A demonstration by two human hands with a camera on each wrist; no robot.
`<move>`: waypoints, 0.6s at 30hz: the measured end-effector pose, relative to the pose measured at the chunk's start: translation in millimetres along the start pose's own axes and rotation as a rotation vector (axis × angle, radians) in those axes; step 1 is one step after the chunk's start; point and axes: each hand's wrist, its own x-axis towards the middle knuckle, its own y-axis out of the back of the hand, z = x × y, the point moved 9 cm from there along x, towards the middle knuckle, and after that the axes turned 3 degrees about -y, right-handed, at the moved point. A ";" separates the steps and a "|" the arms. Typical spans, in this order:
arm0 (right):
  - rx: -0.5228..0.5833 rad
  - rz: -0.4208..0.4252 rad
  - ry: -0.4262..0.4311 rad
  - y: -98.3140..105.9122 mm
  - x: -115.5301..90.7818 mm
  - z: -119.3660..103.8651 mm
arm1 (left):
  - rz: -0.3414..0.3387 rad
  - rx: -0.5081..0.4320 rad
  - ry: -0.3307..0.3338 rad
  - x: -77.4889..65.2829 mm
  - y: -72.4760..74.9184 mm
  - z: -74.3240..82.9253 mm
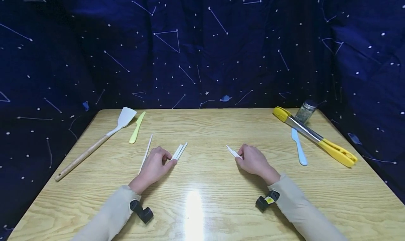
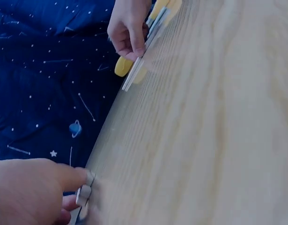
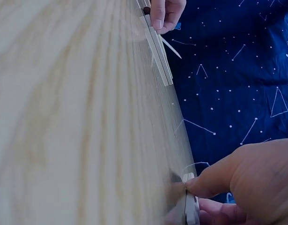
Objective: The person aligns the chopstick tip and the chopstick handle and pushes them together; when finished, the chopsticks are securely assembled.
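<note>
In the head view my left hand is left of the table's middle, its thumb and forefinger pinching a small bunch of white chopsticks low over the wood. Their ends stick out past the fingertips, pointing away from me. A single white chopstick lies just left of that hand, its near end close by the wrist. On the right side, my right hand pinches more white chopsticks between thumb and fingers. The left wrist view shows these as thin, side-by-side sticks, partly hidden by the fingers.
On the left lie a white spatula with a wooden handle and a yellow-green knife. On the right are a light-blue knife, yellow-ended tongs and a lidded glass jar. A dark-blue starry cloth hangs behind the table.
</note>
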 end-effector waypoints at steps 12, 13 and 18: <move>0.066 0.036 0.005 -1.9 -1.8 0.7 | 0.104 -0.132 0.057 -3.8 -2.3 -2.9; 0.072 0.037 0.014 -1.6 -1.7 0.5 | 0.112 -0.133 0.059 -4.1 -2.3 -3.2; 0.131 0.016 0.049 -1.9 -2.1 1.8 | 0.179 -0.150 0.038 -5.3 -0.2 -2.5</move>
